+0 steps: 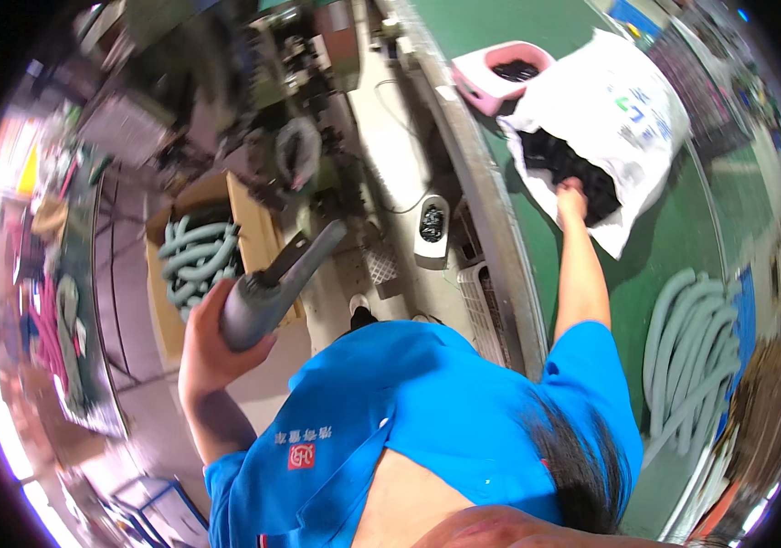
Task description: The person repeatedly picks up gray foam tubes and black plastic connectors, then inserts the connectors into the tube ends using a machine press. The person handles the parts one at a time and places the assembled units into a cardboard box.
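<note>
My left hand point(212, 352) is closed around a thick grey, padded-looking tube point(267, 301). The tube bends, and a dark flat strip sticks out beside its narrower arm; its exact kind is unclear. On the right, my right hand point(572, 199) reaches to the mouth of a white sack point(623, 100) lying on the green worktable point(582, 310). Dark parts point(550, 155) fill the sack's opening, and my curled fingers touch them; what they pinch is hidden. Beside the sack stands a pink open container point(477, 91) with small black pieces inside.
Several pale grey-green tubes point(696, 347) lie bundled at the table's right. A cardboard box point(171, 333) at left holds more such tubes. On the floor are a white container point(432, 251) with dark pieces and a white crate point(482, 310). The metal table edge point(491, 201) runs between.
</note>
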A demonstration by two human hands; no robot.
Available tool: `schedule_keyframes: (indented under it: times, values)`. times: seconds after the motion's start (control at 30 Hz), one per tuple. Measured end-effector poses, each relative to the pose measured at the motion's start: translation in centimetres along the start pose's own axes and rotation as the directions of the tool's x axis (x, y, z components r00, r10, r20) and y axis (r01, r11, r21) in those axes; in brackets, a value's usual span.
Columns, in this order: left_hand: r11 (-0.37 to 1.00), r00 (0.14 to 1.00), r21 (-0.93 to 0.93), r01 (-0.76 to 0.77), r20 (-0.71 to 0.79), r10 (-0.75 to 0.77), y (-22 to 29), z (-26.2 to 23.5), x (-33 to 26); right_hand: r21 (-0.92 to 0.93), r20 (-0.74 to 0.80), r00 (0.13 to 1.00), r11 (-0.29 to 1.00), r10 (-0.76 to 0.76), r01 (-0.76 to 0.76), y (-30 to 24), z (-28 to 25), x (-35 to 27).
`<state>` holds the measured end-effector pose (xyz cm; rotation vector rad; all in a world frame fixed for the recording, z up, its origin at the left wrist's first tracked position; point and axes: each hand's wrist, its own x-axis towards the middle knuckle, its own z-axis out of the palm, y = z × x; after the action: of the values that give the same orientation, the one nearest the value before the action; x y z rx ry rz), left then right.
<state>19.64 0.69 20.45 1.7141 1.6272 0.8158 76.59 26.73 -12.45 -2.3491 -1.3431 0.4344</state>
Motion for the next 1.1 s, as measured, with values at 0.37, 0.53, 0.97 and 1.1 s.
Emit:
schedule_keyframes:
  times: [0.37, 0.53, 0.97, 1.1]
  values:
    - [0.991, 0.978, -0.016, -0.132, 0.160, 0.133, -4.2, 2.2, 3.3, 0.827, 0.543, 0.220, 0.562, -0.810, 0.025, -26.9, -13.1, -27.0]
    - [0.984, 0.968, -0.077, -0.158, 0.183, 0.169, -5.7, 1.1, 3.8, 0.760, 0.650, 0.173, 0.623, -0.740, -0.189, -29.7, -12.0, -29.7]
    - [0.986, 0.877, -0.025, -0.165, 0.454, 0.158, -12.2, -2.5, 4.0, 0.795, 0.586, -0.090, 0.549, -0.806, 0.259, -37.3, -6.1, -32.9]
    - [0.986, 0.916, 0.056, -0.155, 0.382, 0.122, -15.6, -3.9, 3.6, 0.613, 0.790, -0.057, 0.784, -0.610, 0.097, -38.7, -0.9, -33.4]
